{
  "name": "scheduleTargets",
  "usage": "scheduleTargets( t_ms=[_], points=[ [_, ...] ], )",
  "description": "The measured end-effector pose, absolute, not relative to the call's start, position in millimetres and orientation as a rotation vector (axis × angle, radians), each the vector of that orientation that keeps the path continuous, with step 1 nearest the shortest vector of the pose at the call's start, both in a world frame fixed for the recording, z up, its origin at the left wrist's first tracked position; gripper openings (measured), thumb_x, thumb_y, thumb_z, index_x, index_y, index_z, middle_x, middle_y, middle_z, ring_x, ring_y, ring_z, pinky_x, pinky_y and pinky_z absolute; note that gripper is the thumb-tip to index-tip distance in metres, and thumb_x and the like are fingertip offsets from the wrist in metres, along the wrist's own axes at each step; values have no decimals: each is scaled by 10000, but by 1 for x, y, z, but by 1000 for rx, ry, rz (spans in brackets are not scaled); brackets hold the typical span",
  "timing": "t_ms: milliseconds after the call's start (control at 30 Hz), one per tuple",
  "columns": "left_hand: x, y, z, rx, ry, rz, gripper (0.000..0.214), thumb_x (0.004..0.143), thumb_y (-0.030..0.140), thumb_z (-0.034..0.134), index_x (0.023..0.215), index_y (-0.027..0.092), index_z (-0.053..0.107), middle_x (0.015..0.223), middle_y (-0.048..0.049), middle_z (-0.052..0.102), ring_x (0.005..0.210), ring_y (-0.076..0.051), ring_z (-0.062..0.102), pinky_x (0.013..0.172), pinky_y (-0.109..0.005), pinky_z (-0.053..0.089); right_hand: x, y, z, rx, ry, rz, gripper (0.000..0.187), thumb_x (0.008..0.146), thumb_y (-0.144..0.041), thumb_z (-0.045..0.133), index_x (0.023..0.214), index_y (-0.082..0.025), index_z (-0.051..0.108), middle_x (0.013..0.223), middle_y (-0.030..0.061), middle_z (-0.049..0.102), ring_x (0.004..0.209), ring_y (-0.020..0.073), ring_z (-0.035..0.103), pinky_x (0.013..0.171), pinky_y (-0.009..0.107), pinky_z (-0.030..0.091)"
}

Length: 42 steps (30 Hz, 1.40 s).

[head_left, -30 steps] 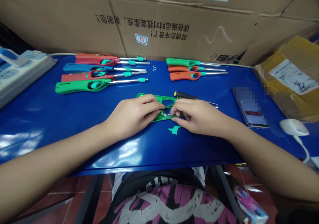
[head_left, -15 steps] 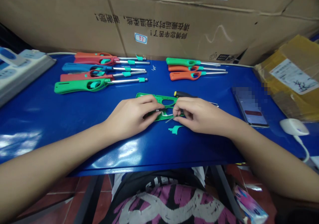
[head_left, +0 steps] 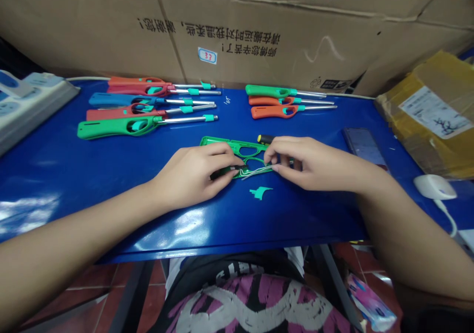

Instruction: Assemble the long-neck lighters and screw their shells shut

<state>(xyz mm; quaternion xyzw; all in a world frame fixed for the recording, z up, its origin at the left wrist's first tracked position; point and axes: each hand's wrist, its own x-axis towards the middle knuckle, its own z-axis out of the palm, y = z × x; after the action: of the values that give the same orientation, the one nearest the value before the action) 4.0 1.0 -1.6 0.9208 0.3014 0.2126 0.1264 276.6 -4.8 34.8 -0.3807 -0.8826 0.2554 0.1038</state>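
In the head view, my left hand (head_left: 202,171) pinches a small black part (head_left: 240,168) with white wire at its end, over the nearer green lighter shell half (head_left: 267,169). My right hand (head_left: 309,164) has thumb and finger closed on the far end of a thin whitish wire (head_left: 256,171), which runs across the shell towards the black part. A second green shell half (head_left: 218,142) lies just behind. The teal trigger (head_left: 261,192) rests on the blue table in front of the shells. A black-and-yellow screwdriver handle (head_left: 264,139) is partly hidden behind my right hand.
Several long-nosed lighters (head_left: 118,128) lie in a row at the back left, and a smaller group (head_left: 272,111) at the back right. A phone (head_left: 365,147), a white charger (head_left: 435,187) and a taped package (head_left: 425,120) are on the right. A power strip (head_left: 33,105) stands left; a large carton (head_left: 111,36) stands behind.
My right hand has shifted slightly right and up, and more of the whitish wire shows between the hands. My left hand stays nearly in place. The phone's screen has gone darker.
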Motion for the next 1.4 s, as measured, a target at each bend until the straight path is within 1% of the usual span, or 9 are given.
scheduleTargets(
  t_ms=[67, 233, 600, 700, 800, 933, 1033, 1233, 1400],
  points=[
    [4, 1, -2, 2687, 877, 619, 229, 961, 215, 582, 1139, 208, 725, 1058, -25, 714, 846, -138, 694, 634, -212, 507, 282, -2, 35, -1190, -2596, 677, 119, 921, -196, 558, 992, -184, 653, 901, 31, 659, 720, 137, 564, 642, 260, 442],
    [4, 2, -3, 2694, 878, 640, 228, 957, 203, 579, 1120, 203, 738, 1048, -27, 716, 856, -145, 699, 672, -227, 522, 292, 6, 34, -1248, -2658, 667, 140, 915, -284, 599, 963, -188, 689, 946, 47, 702, 762, 159, 611, 667, 273, 449],
    [4, 2, -4, 2650, 900, 631, 237, 957, 281, 588, 1113, 221, 755, 1046, -34, 713, 840, -154, 701, 675, -246, 553, 288, 6, 30, -1356, -2636, 765, 88, 899, -218, 608, 838, -206, 671, 754, -15, 681, 639, 127, 565, 591, 251, 384],
    [4, 3, -4, 2638, 909, 635, 237, 954, 284, 592, 1112, 219, 756, 1047, -34, 710, 838, -151, 696, 634, -231, 542, 287, 4, 30, -1293, -2655, 727, 47, 887, -181, 617, 890, -199, 661, 841, 3, 679, 697, 134, 571, 622, 255, 393],
    [4, 4, -4, 2636, 907, 642, 232, 954, 281, 594, 1108, 217, 757, 1036, -32, 707, 824, -146, 693, 601, -221, 528, 284, 2, 30, -1183, -2662, 705, 111, 891, -172, 626, 998, -187, 654, 965, 32, 658, 755, 137, 569, 659, 258, 413],
    [3, 5, -6, 2646, 882, 650, 224, 959, 265, 595, 1108, 217, 756, 1038, -35, 706, 860, -156, 697, 670, -239, 550, 277, -1, 26, -1021, -2674, 746, 152, 936, -175, 589, 1062, -177, 673, 1032, 52, 625, 831, 144, 577, 729, 265, 439],
    [2, 5, -7, 2653, 876, 648, 223, 961, 258, 599, 1118, 221, 753, 1047, -34, 706, 870, -161, 698, 713, -254, 558, 273, 0, 21, -1006, -2672, 721, 181, 939, -166, 593, 1101, -166, 674, 1082, 66, 606, 812, 136, 564, 740, 271, 440],
    [3, 5, -6, 2653, 877, 645, 219, 963, 257, 592, 1109, 217, 750, 1049, -38, 709, 864, -162, 698, 726, -262, 556, 273, 2, 16, -1012, -2659, 748, 113, 929, -145, 609, 1027, -173, 656, 1049, 47, 605, 753, 119, 534, 708, 262, 428],
    [3, 5, -5, 2641, 895, 644, 211, 959, 262, 595, 1098, 216, 747, 1044, -32, 710, 837, -151, 691, 669, -236, 534, 272, 1, 17, -1015, -2638, 751, 128, 899, -105, 633, 1009, -168, 647, 991, 31, 622, 709, 110, 510, 679, 254, 415]
  ],
)
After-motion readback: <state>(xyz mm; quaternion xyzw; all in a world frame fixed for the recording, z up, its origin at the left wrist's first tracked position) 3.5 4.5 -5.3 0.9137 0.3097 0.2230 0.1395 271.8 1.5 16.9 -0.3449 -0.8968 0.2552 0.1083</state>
